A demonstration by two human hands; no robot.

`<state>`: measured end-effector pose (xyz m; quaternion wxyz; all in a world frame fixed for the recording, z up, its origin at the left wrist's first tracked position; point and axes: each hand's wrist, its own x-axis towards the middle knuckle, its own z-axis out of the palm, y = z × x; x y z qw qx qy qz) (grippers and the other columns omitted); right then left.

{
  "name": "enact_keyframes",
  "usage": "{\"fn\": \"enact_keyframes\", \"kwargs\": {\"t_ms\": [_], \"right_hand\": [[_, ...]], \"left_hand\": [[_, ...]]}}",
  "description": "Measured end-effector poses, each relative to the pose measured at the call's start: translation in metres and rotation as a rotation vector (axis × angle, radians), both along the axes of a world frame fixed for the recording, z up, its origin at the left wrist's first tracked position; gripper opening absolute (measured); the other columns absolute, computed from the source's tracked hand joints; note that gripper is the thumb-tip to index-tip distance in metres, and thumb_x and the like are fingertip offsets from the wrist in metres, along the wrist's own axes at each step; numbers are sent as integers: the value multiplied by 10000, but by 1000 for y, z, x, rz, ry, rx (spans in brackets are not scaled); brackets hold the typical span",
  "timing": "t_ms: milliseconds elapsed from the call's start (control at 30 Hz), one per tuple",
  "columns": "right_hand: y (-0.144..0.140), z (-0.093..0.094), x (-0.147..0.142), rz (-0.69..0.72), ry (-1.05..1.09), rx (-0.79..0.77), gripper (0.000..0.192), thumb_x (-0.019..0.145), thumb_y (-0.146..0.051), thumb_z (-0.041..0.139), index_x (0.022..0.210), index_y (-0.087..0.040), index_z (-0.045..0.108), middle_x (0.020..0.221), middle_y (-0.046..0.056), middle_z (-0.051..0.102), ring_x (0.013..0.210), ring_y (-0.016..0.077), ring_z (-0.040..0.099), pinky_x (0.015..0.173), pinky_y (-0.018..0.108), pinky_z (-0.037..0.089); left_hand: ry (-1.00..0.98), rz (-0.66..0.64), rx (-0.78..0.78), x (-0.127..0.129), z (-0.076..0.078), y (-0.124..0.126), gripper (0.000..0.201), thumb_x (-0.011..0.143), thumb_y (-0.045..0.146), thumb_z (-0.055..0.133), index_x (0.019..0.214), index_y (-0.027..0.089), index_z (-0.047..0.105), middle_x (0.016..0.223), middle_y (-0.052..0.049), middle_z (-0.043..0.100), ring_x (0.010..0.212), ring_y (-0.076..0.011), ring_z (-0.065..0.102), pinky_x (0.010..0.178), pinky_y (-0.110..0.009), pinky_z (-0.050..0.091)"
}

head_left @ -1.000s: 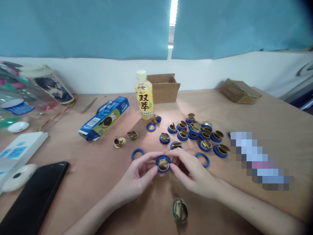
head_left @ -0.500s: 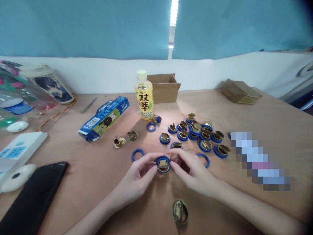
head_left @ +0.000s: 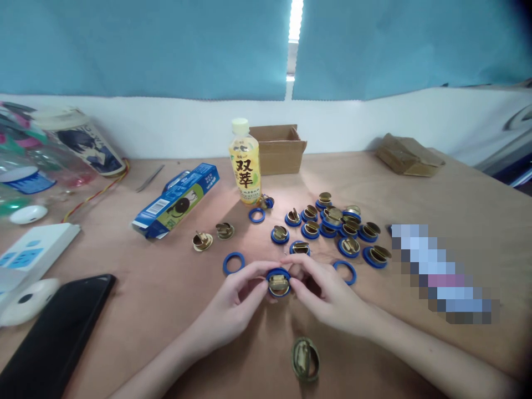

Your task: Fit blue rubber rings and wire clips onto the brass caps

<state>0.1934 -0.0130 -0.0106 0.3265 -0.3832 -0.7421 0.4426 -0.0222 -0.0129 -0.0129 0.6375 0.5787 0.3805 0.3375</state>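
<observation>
Between my left hand (head_left: 243, 296) and my right hand (head_left: 318, 285) is a round brass clip fitting (head_left: 278, 284) with a blue ring around it. Thumbs and fingertips of both hands pinch its rim from either side, its brass flap facing up. Near my left hand lies a loose blue ring (head_left: 234, 264), and another blue ring (head_left: 346, 272) lies by my right hand, partly hidden. A brass fitting (head_left: 305, 359) without a blue ring sits close to me. Two more bare brass fittings (head_left: 202, 240) are further left. Just beyond my hands stands a blue-ringed fitting (head_left: 300, 248).
Several blue-ringed brass fittings (head_left: 349, 246) cluster right of centre. Behind stand a yellow drink bottle (head_left: 246, 166) and an open cardboard box (head_left: 280, 158). To the left are a blue carton (head_left: 177, 202), tweezers (head_left: 150, 178) and a black phone (head_left: 54, 338). A blurred-out object (head_left: 440, 274) lies right.
The held fitting has tilted slightly and dropped a little lower between my fingers. Both hands keep their grip, and the things on the table stay put.
</observation>
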Motion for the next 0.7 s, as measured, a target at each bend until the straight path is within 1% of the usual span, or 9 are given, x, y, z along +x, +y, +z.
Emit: {"fn": "enact_keyframes", "kwargs": {"t_ms": [233, 500, 700], "right_hand": [[-1, -2, 1, -2, 16, -8, 235, 985, -167, 485, 1216, -197, 518, 793, -21, 555, 665, 118, 538, 578, 216, 429], [1, -3, 0, -10, 14, 12, 223, 982, -162, 487, 1200, -199, 519, 798, -21, 568, 669, 119, 541, 585, 223, 423], [0, -4, 0, -17, 18, 21, 202, 984, -162, 482, 1176, -200, 529, 799, -16, 571, 677, 122, 549, 595, 224, 440]], "left_hand": [[-9, -2, -5, 0, 0, -2, 293, 973, 301, 586, 1251, 231, 645, 1170, -75, 712, 941, -217, 677, 853, -341, 539], [-2, -10, -3, 1, 0, 0, 292, 967, 298, 587, 1243, 222, 644, 1187, -82, 704, 953, -222, 675, 851, -350, 539], [-2, -31, -14, -1, -1, -1, 281, 985, 291, 566, 1253, 240, 634, 1196, -68, 691, 972, -214, 657, 874, -340, 524]]}}
